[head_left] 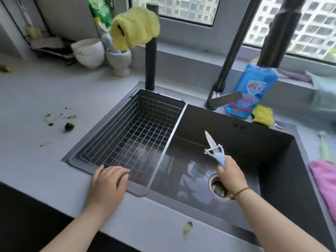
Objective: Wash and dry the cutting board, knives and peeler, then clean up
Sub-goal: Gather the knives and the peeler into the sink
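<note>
My right hand (pixel 230 174) is over the dark sink (pixel 272 160), near the drain (pixel 219 187). It grips a light-blue peeler (pixel 217 154) and a small white-bladed knife (pixel 209 140) together, blades pointing up and away. My left hand (pixel 107 182) rests on the front rim of the wire drain basket (pixel 138 131) in the sink's left part, fingers apart, holding nothing. The basket holds nothing. No cutting board is in view.
A black faucet (pixel 234 48) and a post with a yellow cloth (pixel 134 28) stand behind the sink. A blue detergent bottle (pixel 254 88) and yellow sponge (pixel 263 116) are at back right, a pink cloth (pixel 325 180) at right. Green peel scraps (pixel 60 120) lie on the left counter, white bowls (pixel 89 51) behind.
</note>
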